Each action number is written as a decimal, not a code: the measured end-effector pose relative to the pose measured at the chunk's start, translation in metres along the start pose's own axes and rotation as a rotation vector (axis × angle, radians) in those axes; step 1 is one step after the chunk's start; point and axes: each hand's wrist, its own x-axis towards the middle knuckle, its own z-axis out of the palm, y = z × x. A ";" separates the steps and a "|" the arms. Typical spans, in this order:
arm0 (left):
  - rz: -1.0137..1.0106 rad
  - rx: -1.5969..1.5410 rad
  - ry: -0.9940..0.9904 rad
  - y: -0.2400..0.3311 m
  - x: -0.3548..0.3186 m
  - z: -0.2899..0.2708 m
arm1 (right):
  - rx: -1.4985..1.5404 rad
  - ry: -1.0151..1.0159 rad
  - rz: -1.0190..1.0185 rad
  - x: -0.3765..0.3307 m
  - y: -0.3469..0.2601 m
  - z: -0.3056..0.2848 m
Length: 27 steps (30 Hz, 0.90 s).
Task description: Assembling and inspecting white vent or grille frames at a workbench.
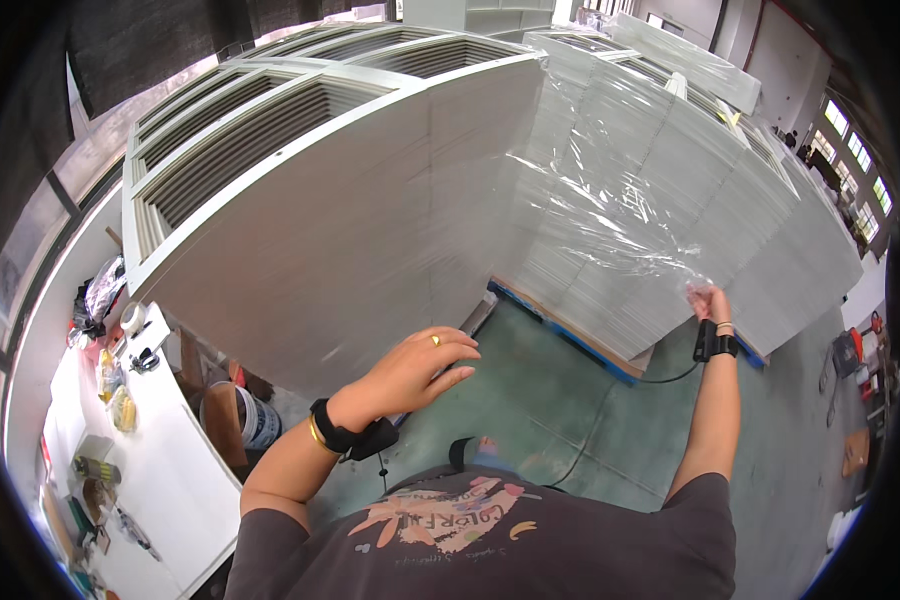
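Note:
My right hand [711, 302] is closed on the gathered end of a clear plastic film [620, 215], low in front of the right stack. The film stretches in shiny creases up and left from my fingers, across a tall stack of white panels [710, 190]. My left hand [408, 372] hangs in the air with its fingers extended and nothing in them. It is nearest to a second stack, large and pale grey-white [370, 210], with louvred openings on top.
Blue-edged pallets [560, 330] lie under the right stack. A white worktable [160, 440] with tools and a tape roll [133, 319] stands at left, beside a white bucket [258, 418]. A thin dark cable [582, 450] runs over the green floor [530, 400].

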 end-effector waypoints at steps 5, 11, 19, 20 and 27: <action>0.069 0.035 0.043 -0.010 0.093 0.021 | 0.348 0.082 -0.290 0.054 -0.129 -0.029; 0.012 0.007 0.085 -0.025 0.153 0.031 | 0.242 0.129 -0.967 0.083 -0.235 -0.030; 0.082 0.042 0.093 -0.054 0.185 0.038 | -0.544 -0.071 -1.203 0.079 -0.083 0.171; 0.108 0.050 0.126 -0.057 0.192 0.033 | -0.657 -0.126 -1.195 0.084 -0.069 0.185; 0.128 0.157 0.251 -0.083 0.203 -0.005 | -0.803 -0.338 -1.097 0.148 -0.023 0.278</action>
